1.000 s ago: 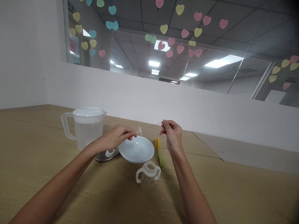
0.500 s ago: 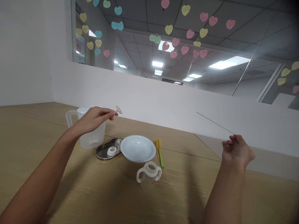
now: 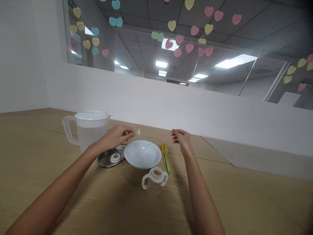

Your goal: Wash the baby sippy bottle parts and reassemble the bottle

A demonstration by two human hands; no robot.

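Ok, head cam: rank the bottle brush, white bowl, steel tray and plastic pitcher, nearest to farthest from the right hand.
From the right hand, in the head view:
1. Yellow-headed bottle brush: just left of the hand.
2. White bowl: mid-table, left of the brush.
3. Steel tray: left of the bowl.
4. Plastic pitcher: far left, behind the tray.

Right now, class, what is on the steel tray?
A white round cap sits on the steel tray, a small pale piece behind it; the left forearm hides the tray's far edge, so anything there cannot be seen.

Pinched piece (image 3: pixel 138 132) blurred, forearms (image 3: pixel 49 195) cut off
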